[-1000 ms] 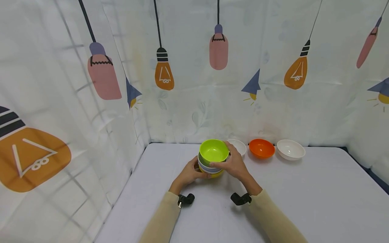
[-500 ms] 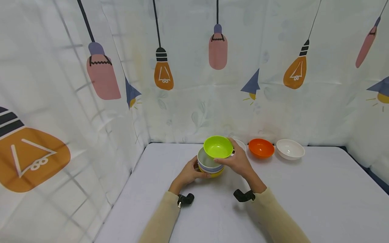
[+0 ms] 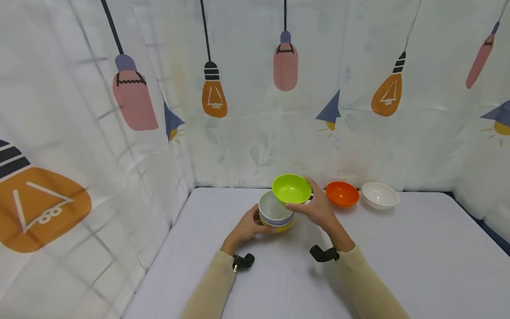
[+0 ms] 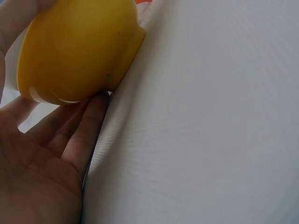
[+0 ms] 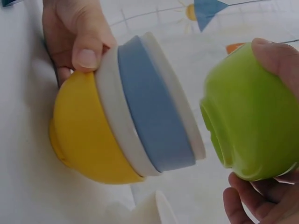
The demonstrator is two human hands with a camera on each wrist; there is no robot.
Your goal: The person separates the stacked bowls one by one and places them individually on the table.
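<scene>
A stack of nested bowls stands on the table. Its lowest is a yellow bowl (image 5: 84, 130), then come a white bowl (image 5: 121, 116), a blue bowl (image 5: 149, 107) and a white top bowl (image 3: 274, 206), whose inside faces up. My left hand (image 3: 247, 228) grips the stack from the left, thumb and fingers round the yellow bowl. With my right hand (image 3: 318, 209) I hold a lime-green bowl (image 3: 291, 188) by its right side, thumb at the near rim. The right wrist view shows a gap between this bowl's foot and the stack.
At the table's back edge an orange bowl (image 3: 342, 194) and a white bowl (image 3: 380, 196) sit side by side. Another white bowl (image 5: 154, 210) shows partly in the right wrist view. A printed curtain (image 3: 255, 146) hangs behind the white-covered table (image 3: 207, 212).
The lime-green bowl has come up out of the stack and moved right in my right hand, baring the white top bowl. My left hand has kept its place on the stack.
</scene>
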